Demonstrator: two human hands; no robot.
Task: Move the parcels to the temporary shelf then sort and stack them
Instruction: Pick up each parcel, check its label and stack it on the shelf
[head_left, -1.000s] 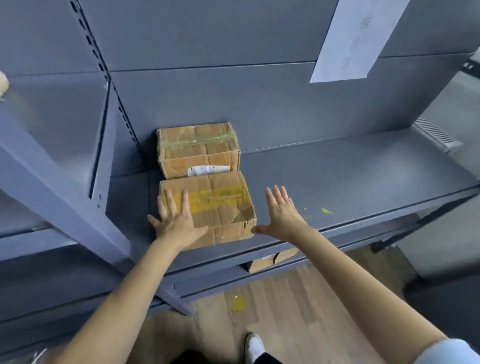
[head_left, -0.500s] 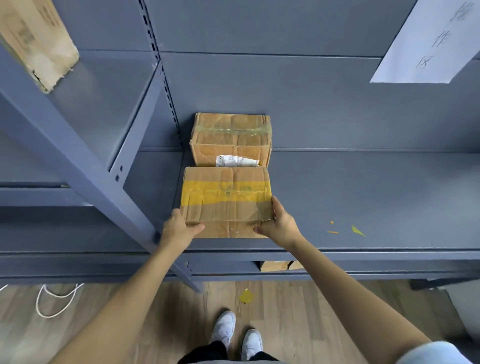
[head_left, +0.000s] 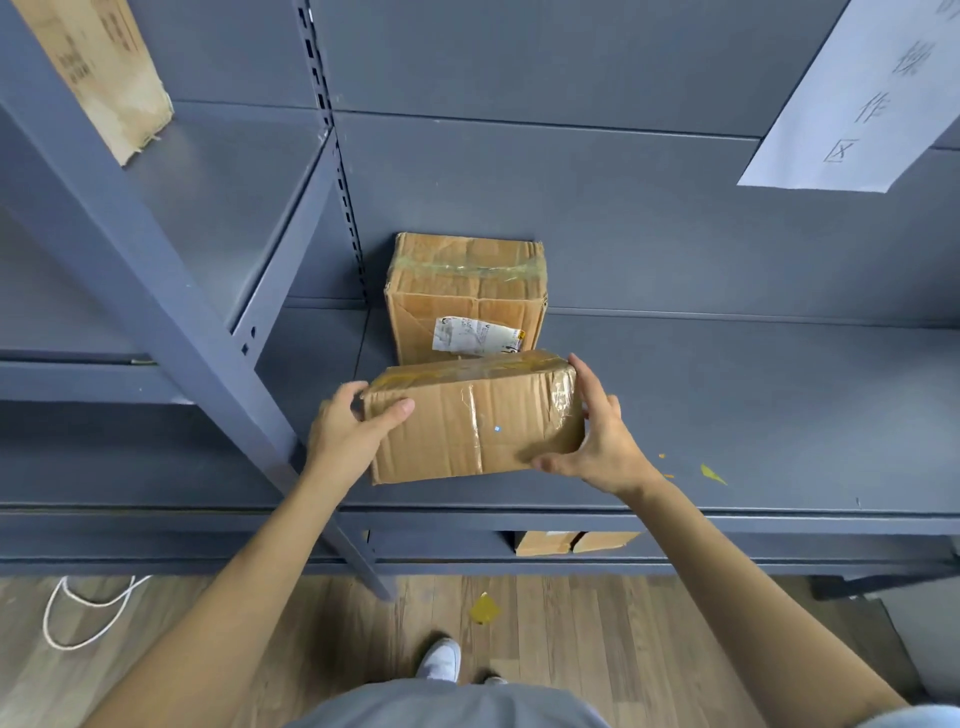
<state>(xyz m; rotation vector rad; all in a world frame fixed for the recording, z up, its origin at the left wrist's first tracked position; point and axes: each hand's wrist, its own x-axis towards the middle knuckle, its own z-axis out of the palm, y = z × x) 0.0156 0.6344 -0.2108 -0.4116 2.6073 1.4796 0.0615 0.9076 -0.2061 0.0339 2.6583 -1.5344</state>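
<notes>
A taped cardboard parcel (head_left: 472, 423) is tipped up off the grey shelf board (head_left: 753, 415), its broad face turned toward me. My left hand (head_left: 350, 431) grips its left end with the thumb across the front. My right hand (head_left: 597, 441) grips its right end, fingers over the far edge and thumb under the lower corner. Right behind it stands a second cardboard parcel (head_left: 467, 291) with a white label, against the shelf's back panel.
A slanted grey upright (head_left: 171, 322) crosses at the left. Another carton (head_left: 98, 67) sits on the upper left shelf, and one more (head_left: 571, 541) shows on the lower shelf. A paper sign (head_left: 872, 98) hangs at top right. White cord (head_left: 78, 618) lies on the wooden floor.
Both hands went from lying flat by the front parcel to gripping its ends. The parcel has since been tilted up from lying flat, its yellow-taped face now turned away.
</notes>
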